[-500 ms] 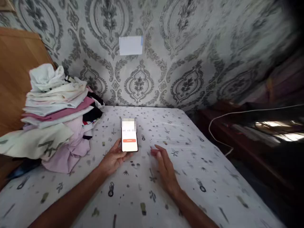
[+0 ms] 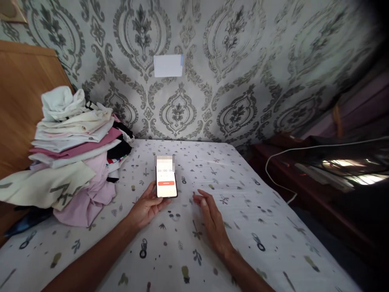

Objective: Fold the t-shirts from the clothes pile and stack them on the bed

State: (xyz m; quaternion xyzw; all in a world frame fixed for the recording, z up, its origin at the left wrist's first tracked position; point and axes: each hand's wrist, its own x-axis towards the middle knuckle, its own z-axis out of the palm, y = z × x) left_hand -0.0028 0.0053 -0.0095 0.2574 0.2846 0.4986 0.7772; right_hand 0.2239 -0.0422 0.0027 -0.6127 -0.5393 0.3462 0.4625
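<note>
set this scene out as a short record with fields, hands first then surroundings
left hand: holds phone near its lower end, screen lit
right hand: holds nothing visible, fingers slightly bent
surface: white printed sheet
left side: clothes pile, wooden board
right side: white cable
wall: patterned wallpaper, pale rectangle

Left hand (image 2: 147,207) holds lit phone (image 2: 166,184); from it: right hand (image 2: 212,221) at four o'clock, clothes pile (image 2: 75,144) nine-thirty, white panel (image 2: 168,65) twelve.

Home; printed sheet (image 2: 240,194); piled clothes (image 2: 75,140)
</note>
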